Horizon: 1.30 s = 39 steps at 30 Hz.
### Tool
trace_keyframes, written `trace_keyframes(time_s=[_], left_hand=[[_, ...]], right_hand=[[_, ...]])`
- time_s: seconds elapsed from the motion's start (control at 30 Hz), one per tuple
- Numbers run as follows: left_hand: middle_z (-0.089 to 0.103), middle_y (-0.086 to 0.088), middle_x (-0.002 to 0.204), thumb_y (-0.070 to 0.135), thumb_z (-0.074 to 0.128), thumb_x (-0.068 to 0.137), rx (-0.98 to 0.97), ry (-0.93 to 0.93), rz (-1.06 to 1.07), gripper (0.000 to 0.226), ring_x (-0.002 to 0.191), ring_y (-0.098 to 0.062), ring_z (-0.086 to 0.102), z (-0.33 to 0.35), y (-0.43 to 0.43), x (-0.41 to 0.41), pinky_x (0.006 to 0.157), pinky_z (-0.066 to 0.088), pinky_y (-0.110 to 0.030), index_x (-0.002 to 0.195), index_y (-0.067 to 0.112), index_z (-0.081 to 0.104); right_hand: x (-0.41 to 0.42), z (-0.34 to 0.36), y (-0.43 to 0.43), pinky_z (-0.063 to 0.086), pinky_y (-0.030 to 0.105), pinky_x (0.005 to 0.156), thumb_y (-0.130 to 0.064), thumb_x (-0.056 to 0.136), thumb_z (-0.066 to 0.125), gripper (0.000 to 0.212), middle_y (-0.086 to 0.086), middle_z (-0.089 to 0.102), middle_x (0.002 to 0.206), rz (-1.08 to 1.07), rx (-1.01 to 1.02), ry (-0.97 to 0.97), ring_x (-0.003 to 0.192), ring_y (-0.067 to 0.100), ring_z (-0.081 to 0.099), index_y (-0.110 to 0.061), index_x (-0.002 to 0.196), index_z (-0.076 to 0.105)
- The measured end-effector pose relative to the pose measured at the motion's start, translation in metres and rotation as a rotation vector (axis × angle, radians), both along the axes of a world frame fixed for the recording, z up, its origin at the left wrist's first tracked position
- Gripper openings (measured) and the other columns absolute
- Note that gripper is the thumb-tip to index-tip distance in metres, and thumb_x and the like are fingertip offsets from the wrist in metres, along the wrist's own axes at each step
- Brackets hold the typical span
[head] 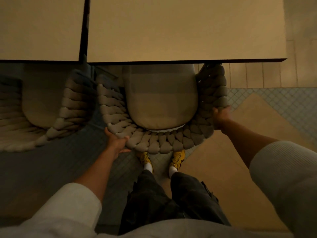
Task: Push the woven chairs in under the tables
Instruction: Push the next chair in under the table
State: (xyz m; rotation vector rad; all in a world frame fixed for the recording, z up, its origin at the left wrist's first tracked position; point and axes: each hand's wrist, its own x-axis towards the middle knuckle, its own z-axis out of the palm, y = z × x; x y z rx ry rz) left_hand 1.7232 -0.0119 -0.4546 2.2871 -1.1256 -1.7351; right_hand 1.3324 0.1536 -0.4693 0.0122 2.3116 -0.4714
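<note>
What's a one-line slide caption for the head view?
Both hands, left hand and right hand, grip the woven chair back, its seat partly under the table.

a single head-worn wide-angle view is looking steeply down from above the person's own legs; it is facing toward 12 o'clock, taking in the table (185, 30) edge close ahead; the floor (42, 169) is lying below at 6 o'clock; no second view is sharing the scene.

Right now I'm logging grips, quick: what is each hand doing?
Left hand: closed on the woven chair's braided back rim, left side.
Right hand: closed on the same rim, right side.
</note>
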Motion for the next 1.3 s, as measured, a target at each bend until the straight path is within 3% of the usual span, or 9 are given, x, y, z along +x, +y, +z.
trace_keyframes(time_s=[0.17, 0.3, 0.6, 0.83, 1.0, 1.07, 1.13, 1.23, 1.3], left_hand=[[0.043, -0.009, 0.152, -0.002, 0.071, 0.089, 0.019, -0.029, -0.043, 0.103, 0.121, -0.040, 0.059, 0.004, -0.002, -0.003, 0.053, 0.061, -0.050, 0.153, 0.045, 0.006], [0.045, -0.008, 0.149, -0.002, 0.071, 0.089, 0.011, -0.052, -0.080, 0.100, 0.121, -0.039, 0.059, 0.007, 0.000, -0.002, 0.053, 0.061, -0.048, 0.151, 0.047, 0.010], [0.044, -0.007, 0.144, -0.007, 0.072, 0.086, -0.012, -0.031, -0.106, 0.095, 0.111, -0.033, 0.057, 0.006, -0.006, 0.003, 0.047, 0.059, -0.044, 0.151, 0.037, 0.017], [0.041, -0.008, 0.151, -0.003, 0.075, 0.085, 0.017, -0.025, -0.118, 0.099, 0.123, -0.038, 0.056, 0.005, -0.010, 0.010, 0.051, 0.060, -0.048, 0.150, 0.042, 0.015], [0.037, -0.007, 0.154, -0.001, 0.075, 0.086, 0.019, -0.024, -0.113, 0.099, 0.128, -0.038, 0.052, 0.003, -0.008, 0.010, 0.051, 0.060, -0.049, 0.150, 0.044, 0.014], [0.037, -0.008, 0.154, -0.001, 0.074, 0.087, 0.026, -0.029, -0.115, 0.100, 0.128, -0.039, 0.052, 0.001, -0.009, 0.010, 0.054, 0.061, -0.054, 0.149, 0.045, 0.012], [0.038, -0.010, 0.153, -0.002, 0.074, 0.087, 0.030, -0.039, -0.112, 0.101, 0.126, -0.040, 0.052, 0.000, -0.009, 0.011, 0.061, 0.059, -0.064, 0.148, 0.048, 0.010], [0.038, -0.009, 0.152, -0.002, 0.073, 0.087, 0.023, -0.051, -0.102, 0.100, 0.125, -0.040, 0.052, 0.000, -0.008, 0.010, 0.064, 0.057, -0.069, 0.148, 0.048, 0.011], [0.038, -0.009, 0.152, -0.002, 0.072, 0.088, 0.022, -0.043, -0.106, 0.101, 0.126, -0.039, 0.051, 0.001, -0.006, 0.009, 0.063, 0.059, -0.065, 0.149, 0.048, 0.010]], right_hand=[[0.008, 0.002, 0.024, 0.052, 0.051, 0.094, -0.036, 0.107, 0.048, 0.062, 0.026, 0.045, 0.146, -0.037, 0.048, -0.060, 0.129, 0.048, 0.051, -0.007, 0.155, 0.023], [0.022, 0.000, 0.044, 0.045, 0.059, 0.107, -0.036, 0.106, 0.051, 0.072, 0.029, 0.041, 0.151, -0.105, 0.067, -0.072, 0.133, 0.050, 0.047, -0.006, 0.159, 0.013], [0.034, 0.009, 0.052, 0.049, 0.062, 0.102, -0.035, 0.104, 0.056, 0.065, 0.031, 0.049, 0.141, -0.127, 0.051, -0.068, 0.125, 0.051, 0.052, -0.008, 0.154, 0.023], [0.040, 0.009, 0.055, 0.052, 0.056, 0.096, -0.036, 0.103, 0.059, 0.062, 0.027, 0.048, 0.141, -0.178, 0.043, -0.099, 0.124, 0.050, 0.053, -0.012, 0.150, 0.026], [0.036, 0.005, 0.056, 0.056, 0.069, 0.085, -0.040, 0.101, 0.060, 0.061, 0.024, 0.048, 0.140, -0.218, 0.048, -0.141, 0.120, 0.050, 0.056, -0.019, 0.145, 0.024], [0.037, 0.008, 0.054, 0.058, 0.058, 0.074, -0.040, 0.103, 0.058, 0.062, 0.022, 0.048, 0.140, -0.205, 0.056, -0.144, 0.121, 0.048, 0.055, -0.017, 0.148, 0.023], [0.035, 0.002, 0.054, 0.048, 0.041, 0.062, -0.045, 0.104, 0.054, 0.072, 0.017, 0.046, 0.143, -0.183, 0.038, -0.171, 0.125, 0.044, 0.052, -0.014, 0.157, 0.016], [0.030, -0.010, 0.059, 0.053, 0.049, 0.087, -0.064, 0.086, 0.059, 0.102, 0.012, 0.042, 0.151, -0.246, -0.019, -0.223, 0.129, 0.043, 0.050, -0.019, 0.163, 0.009], [0.035, -0.001, 0.056, 0.051, 0.056, 0.094, -0.056, 0.093, 0.057, 0.095, 0.016, 0.041, 0.154, -0.283, -0.031, -0.217, 0.131, 0.046, 0.049, -0.016, 0.163, 0.007]])
